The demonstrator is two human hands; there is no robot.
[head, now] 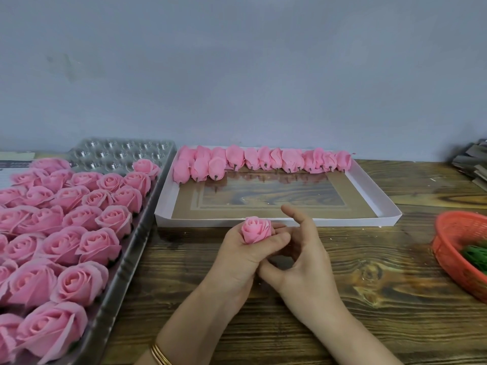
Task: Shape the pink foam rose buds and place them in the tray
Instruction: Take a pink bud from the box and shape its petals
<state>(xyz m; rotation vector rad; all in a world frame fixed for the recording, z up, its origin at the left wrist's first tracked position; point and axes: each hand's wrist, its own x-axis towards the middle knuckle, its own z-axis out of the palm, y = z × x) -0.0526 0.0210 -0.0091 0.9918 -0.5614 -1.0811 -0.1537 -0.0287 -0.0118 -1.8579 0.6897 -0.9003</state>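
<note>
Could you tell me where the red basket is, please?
Head view: the basket sits on the table at the far right, just right of the white tray.

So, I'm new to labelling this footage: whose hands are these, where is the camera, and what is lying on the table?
No machine here: a person works bare-handed, filmed by one camera on their head, looking down. The left hand grips a pink bud; the right hand touches the left, holding nothing. On the table: a grey tray of open roses at left, a white tray with shaped buds along its far edge, and a red basket of green pieces at right.
</note>
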